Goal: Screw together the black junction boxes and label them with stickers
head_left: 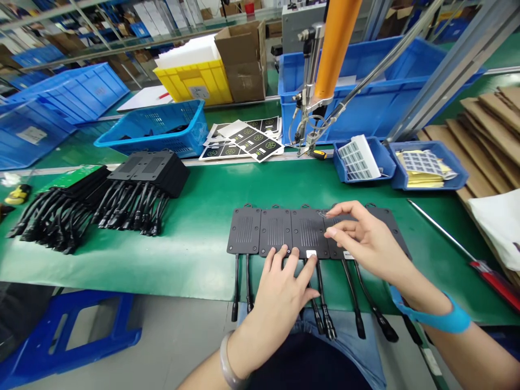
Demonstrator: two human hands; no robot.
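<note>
Several flat black boxes (275,230) with ridged lids and cable tails lie side by side along the near table edge. My left hand (284,290) is open, its spread fingertips resting on the lower edges of the middle boxes. A small white label (311,253) shows by its index finger. Over the boxes to the right, my right hand (368,238) is curled, thumb and middle fingertips close together and index finger raised. Something small and clear, too faint to name, shows at these fingertips. The hand partly hides the boxes beneath it.
Stacked black boxes with cables (148,173) stand left. Blue trays (430,165) of label sheets, printed sheets (252,140) and a blue basket (162,127) line the back. An orange-bodied tool (336,49) hangs above. A red-handled screwdriver (493,281) lies right, by flattened cardboard (487,135).
</note>
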